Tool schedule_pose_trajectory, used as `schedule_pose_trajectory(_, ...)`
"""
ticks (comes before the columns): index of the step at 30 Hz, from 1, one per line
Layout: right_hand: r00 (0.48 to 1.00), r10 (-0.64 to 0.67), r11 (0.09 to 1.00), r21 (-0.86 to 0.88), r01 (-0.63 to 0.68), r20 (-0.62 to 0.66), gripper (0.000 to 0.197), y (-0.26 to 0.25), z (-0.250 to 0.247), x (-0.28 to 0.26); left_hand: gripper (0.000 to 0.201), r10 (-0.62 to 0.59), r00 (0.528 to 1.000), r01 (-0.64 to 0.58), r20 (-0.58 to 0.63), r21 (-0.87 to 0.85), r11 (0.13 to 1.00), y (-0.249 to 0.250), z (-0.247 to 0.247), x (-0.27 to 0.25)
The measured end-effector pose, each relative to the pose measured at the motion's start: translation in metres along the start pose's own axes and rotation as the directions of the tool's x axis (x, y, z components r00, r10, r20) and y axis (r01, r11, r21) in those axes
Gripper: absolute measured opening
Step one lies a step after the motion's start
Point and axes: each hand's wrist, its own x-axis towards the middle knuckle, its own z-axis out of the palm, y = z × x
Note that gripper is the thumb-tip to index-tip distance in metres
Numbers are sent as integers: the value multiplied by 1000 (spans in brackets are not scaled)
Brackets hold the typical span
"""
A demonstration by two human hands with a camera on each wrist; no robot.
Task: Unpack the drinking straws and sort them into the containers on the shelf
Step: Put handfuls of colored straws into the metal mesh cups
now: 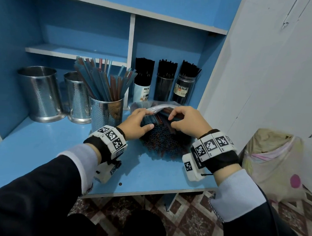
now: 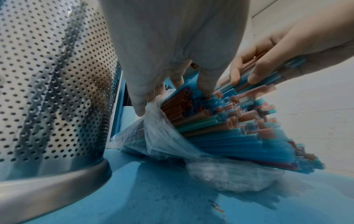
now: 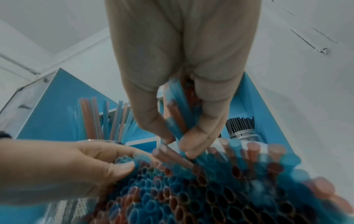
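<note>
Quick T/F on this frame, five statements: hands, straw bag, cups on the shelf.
1. The right hand pinches a few coloured straws out of the bundle. True.
2. The clear plastic bag of blue and red straws hangs in the air. False: it lies on the blue shelf board.
3. All three perforated steel cups hold straws. False: only the nearest perforated cup shows straws.
4. Black straws stand in containers in the right compartment. True.
5. The left hand grips the steel cup. False: it holds the bag.
</note>
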Motion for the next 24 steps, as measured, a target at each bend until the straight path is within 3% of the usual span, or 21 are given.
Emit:
schedule_pose_trajectory(3,999,-32,999,-37,33,8,12,1,3,-7,52,1,1000,-1,-1,0,1000,1,1,1)
schedule_pose_trajectory(6,997,-48,990,-127,54,52,27,1,10,-12,52,-8,1000,8,-8,6,1000,1,3,1)
schedule_pose_trajectory(9,998,-30,983,-181,39,49,26,-2,12,-12,53,-7,1000,7,1,13,1000,0,2,1)
schedule_pose_trajectory(17,1000,19,1000,6,-19,-15,16,-6,-8,-19,54,22,1000,-21,-18,42,999,-1,4,0)
schedule_pose_trajectory(19,1000,29,1000,11,-29,-10,16,-9,-16,-24,55,101,990,-95,-100,65,993,3,6,0)
schedule_pose_trajectory(21,999,34,999,13,-34,11,15,-14,-26,-30,56,250,946,-239,-206,77,968,12,9,-1)
schedule_pose_trajectory(24,999,19,1000,-13,-19,51,16,-26,-40,-41,69,432,879,-418,-201,107,902,33,12,5)
